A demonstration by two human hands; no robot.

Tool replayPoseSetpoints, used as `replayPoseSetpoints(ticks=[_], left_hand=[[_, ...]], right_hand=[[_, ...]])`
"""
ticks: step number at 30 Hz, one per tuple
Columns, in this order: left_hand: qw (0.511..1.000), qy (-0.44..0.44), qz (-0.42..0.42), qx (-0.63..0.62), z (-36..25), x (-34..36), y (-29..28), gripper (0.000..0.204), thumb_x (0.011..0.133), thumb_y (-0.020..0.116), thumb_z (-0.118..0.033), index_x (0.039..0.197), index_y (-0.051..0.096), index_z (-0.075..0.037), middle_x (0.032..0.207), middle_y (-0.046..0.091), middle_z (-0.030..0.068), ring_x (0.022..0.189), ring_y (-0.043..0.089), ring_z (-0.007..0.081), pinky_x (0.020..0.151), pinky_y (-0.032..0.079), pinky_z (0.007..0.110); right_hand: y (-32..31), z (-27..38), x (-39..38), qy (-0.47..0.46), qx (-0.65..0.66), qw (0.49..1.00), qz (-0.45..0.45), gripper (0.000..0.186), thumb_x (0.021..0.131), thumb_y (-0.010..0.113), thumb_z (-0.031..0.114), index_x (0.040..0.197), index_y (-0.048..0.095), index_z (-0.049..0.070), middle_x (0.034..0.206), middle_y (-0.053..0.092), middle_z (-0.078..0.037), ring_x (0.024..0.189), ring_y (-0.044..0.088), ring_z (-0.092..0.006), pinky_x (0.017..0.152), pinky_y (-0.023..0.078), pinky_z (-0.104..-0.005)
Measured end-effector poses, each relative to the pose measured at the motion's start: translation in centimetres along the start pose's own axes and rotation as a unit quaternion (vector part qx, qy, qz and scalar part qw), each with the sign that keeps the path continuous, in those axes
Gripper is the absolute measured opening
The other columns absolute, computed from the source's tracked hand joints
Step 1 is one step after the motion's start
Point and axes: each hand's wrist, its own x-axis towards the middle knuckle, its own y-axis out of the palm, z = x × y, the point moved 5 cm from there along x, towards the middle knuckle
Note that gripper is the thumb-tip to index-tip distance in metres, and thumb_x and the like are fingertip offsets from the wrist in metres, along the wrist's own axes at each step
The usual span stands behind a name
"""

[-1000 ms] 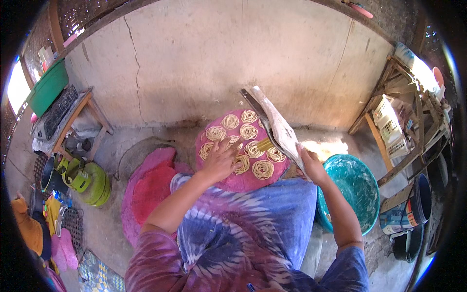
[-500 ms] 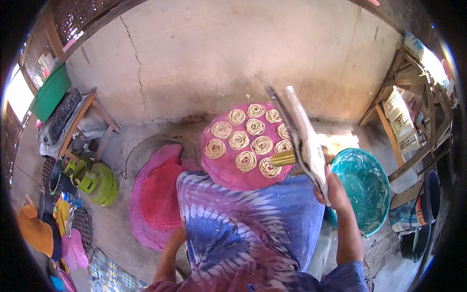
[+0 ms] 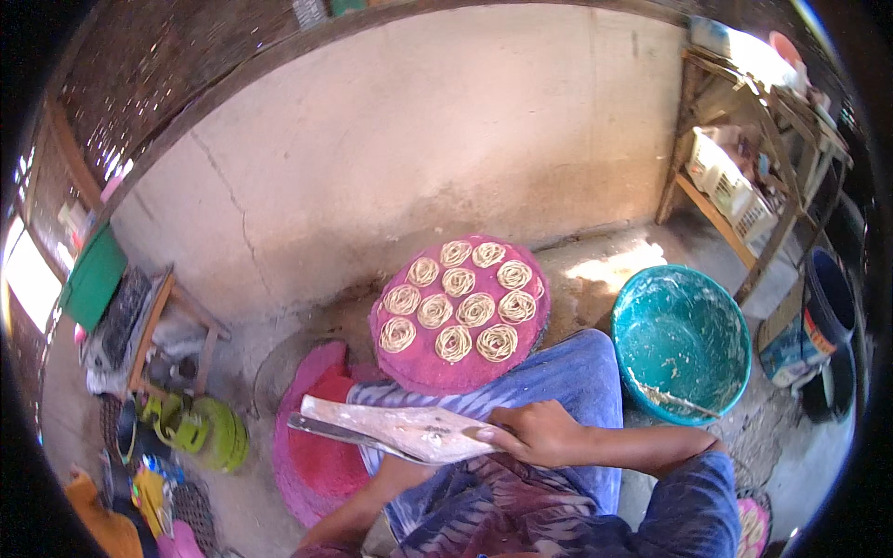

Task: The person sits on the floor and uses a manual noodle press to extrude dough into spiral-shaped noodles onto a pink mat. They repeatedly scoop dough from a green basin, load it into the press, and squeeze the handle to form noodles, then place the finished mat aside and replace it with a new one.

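Across my lap lies a long two-piece press (image 3: pixel 400 430), its pale, flour-dusted upper board over a dark lower one. My right hand (image 3: pixel 539 433) is closed around its right end, thumb along the top. Below the press, my left hand (image 3: pixel 406 472) is against its lower edge, with the fingers hidden behind it. Beyond my knees stands a round pink mat (image 3: pixel 437 363) bearing several coiled noodle nests (image 3: pixel 454 342), pale and lacy, set apart from one another.
A teal basin (image 3: pixel 684 349) with white residue stands at my right. To the left are a red-and-pink mat (image 3: pixel 302 465), a green gas cylinder (image 3: pixel 219 432) and a wooden bench (image 3: pixel 158 325). A wooden rack (image 3: pixel 716 228) holds a white basket (image 3: pixel 730 191). Another person's orange sleeve (image 3: pixel 98 507) shows lower left.
My right hand has brought the press from upright at the right down to nearly level across my lap. My left hand has moved from beside my knee to the press. The view has tilted.
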Motion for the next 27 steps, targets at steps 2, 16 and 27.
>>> replayPoseSetpoints(ticks=[2,16,27], left_hand=[[0.997,0.043,0.044,-0.042,-0.5,-0.1,1.9,0.044,0.080,0.071,-0.020,0.120,0.058,-0.008,0.122,0.059,0.0110,0.120,0.051,0.0264,0.103,0.037,0.041],[0.918,0.222,0.327,0.002,-7.4,8.4,5.2,0.035,0.080,0.070,-0.025,0.111,0.064,-0.009,0.118,0.062,0.0122,0.114,0.057,0.0247,0.100,0.041,0.037],[0.970,0.162,0.082,0.162,-12.1,8.7,1.0,0.036,0.077,0.071,-0.030,0.106,0.064,-0.011,0.089,0.067,0.0122,0.087,0.064,0.0306,0.078,0.048,0.040]], right_hand=[[-0.7,-0.8,-1.2,-0.093,-0.015,0.992,-0.088,0.047,0.099,0.040,0.043,0.086,0.065,0.006,0.064,0.060,-0.018,0.055,0.056,-0.0416,0.053,0.045,-0.0492],[-8.3,11.5,-3.0,-0.475,-0.066,0.867,-0.135,0.044,0.086,0.063,0.020,0.123,0.045,0.004,0.090,0.057,-0.023,0.081,0.063,-0.0356,0.065,0.052,-0.0422],[-16.1,5.6,-1.3,-0.075,0.083,0.935,-0.336,0.034,0.090,0.051,0.002,0.121,0.037,0.009,0.084,0.054,-0.017,0.071,0.057,-0.0252,0.065,0.044,-0.0353]])
